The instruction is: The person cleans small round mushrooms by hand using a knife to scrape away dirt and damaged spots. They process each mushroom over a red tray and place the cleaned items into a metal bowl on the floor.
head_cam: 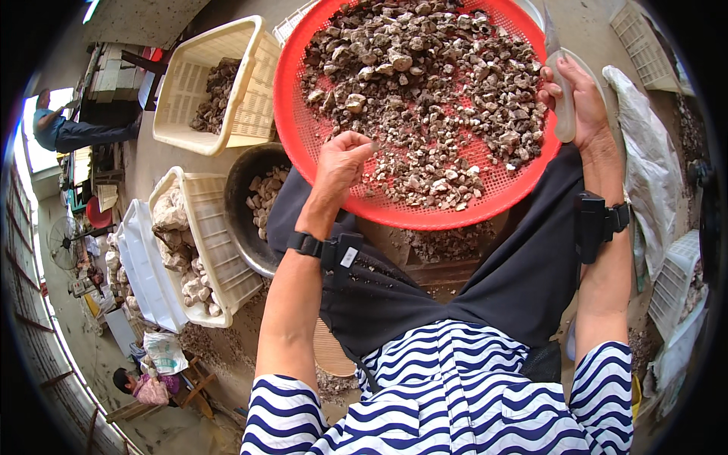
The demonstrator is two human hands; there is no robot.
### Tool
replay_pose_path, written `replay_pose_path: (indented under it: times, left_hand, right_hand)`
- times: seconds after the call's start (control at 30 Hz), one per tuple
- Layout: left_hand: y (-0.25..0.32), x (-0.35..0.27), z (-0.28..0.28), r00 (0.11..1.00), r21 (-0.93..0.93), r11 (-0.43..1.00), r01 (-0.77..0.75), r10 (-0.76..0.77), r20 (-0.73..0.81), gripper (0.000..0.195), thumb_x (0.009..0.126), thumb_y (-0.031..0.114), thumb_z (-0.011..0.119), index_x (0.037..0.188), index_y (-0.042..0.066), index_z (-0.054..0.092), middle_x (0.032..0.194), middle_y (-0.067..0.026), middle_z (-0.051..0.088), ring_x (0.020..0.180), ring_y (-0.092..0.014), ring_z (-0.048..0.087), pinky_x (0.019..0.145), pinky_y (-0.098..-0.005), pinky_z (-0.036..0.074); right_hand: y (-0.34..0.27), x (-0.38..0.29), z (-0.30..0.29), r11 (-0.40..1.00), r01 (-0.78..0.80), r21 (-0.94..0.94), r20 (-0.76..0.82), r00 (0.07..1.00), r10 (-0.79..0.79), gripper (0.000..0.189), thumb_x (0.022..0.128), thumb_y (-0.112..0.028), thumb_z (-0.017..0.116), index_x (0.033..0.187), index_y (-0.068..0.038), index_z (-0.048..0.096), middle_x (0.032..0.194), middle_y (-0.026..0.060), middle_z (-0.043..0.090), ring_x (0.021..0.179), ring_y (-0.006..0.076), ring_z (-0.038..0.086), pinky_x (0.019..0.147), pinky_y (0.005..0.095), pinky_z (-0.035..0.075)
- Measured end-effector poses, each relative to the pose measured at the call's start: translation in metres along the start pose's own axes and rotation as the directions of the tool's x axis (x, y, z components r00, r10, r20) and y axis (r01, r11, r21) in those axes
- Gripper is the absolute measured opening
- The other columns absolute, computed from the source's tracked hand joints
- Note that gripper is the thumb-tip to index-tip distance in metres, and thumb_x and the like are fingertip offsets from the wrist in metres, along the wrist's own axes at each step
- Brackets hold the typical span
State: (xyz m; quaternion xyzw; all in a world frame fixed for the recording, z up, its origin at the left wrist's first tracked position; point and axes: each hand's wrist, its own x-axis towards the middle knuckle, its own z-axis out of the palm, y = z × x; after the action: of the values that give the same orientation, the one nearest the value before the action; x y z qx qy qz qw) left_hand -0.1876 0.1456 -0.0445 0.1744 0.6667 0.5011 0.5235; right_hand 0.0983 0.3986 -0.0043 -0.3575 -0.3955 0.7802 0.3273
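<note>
A round red plastic sieve tray (418, 219) lies over my knees, heaped with rough brown and whitish lumps (392, 62); smaller chips spread towards its near side. My left hand (348, 159) is over the tray's near left edge, thumb and forefinger pinched on what looks like a small grey piece. At the right rim, my right hand (577, 94) holds a knife (565, 111) by its pale handle, with the blade pointing away from me.
To the left stand a cream crate of dark lumps (207, 142), a dark basin (250, 250) of pale pieces and another crate of large pale chunks (230, 315). A white sack (648, 153) lies right. Two other people are far left, one standing (85, 133), one low down (151, 389).
</note>
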Motion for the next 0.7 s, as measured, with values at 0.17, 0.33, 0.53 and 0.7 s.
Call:
replay_pose_path:
  times: [0.17,0.33,0.53,0.7]
  left_hand:
    - [-0.005,0.019,0.027,0.986,0.469,0.874,-0.130,0.164,-0.033,0.009,0.080,0.009,0.067,0.088,0.004,0.066,0.066,0.0020,0.058,0.055,-0.003,0.047,0.047,-0.0200,0.036]
    - [-0.014,0.029,0.037,0.977,0.787,0.615,-0.045,0.190,-0.093,0.013,0.076,0.016,0.068,0.085,0.007,0.068,0.068,-0.0047,0.064,0.062,-0.013,0.057,0.057,-0.0300,0.045]
    - [-0.007,0.024,0.024,0.961,0.741,0.661,-0.118,0.262,-0.082,0.016,0.075,0.016,0.065,0.081,0.001,0.067,0.069,-0.0112,0.064,0.064,-0.019,0.061,0.061,-0.0330,0.049]
    - [-0.006,0.004,0.003,0.988,0.760,0.648,-0.058,0.148,-0.051,0.016,0.074,0.017,0.067,0.082,0.004,0.068,0.068,-0.0103,0.065,0.062,-0.018,0.061,0.060,-0.0326,0.048]
  right_hand:
    - [0.002,0.000,0.001,1.000,0.014,0.006,0.003,1.000,-0.014,0.017,0.096,-0.021,0.047,0.107,-0.008,0.050,0.083,0.0001,0.053,0.061,0.0044,0.047,0.061,0.0235,0.050]
    - [0.000,-0.002,0.004,1.000,0.017,0.002,-0.008,1.000,-0.017,0.019,0.096,-0.021,0.047,0.108,-0.007,0.050,0.082,0.0005,0.052,0.061,0.0043,0.048,0.060,0.0233,0.050]
    - [-0.001,-0.003,0.002,0.999,0.033,-0.007,-0.008,0.999,-0.033,0.019,0.096,-0.021,0.047,0.108,-0.007,0.050,0.083,0.0006,0.052,0.062,0.0041,0.048,0.060,0.0233,0.050]
    - [0.000,-0.002,0.004,0.999,0.034,-0.019,-0.012,0.999,-0.034,0.018,0.096,-0.021,0.047,0.107,-0.008,0.050,0.084,0.0006,0.052,0.062,0.0043,0.048,0.060,0.0234,0.050]
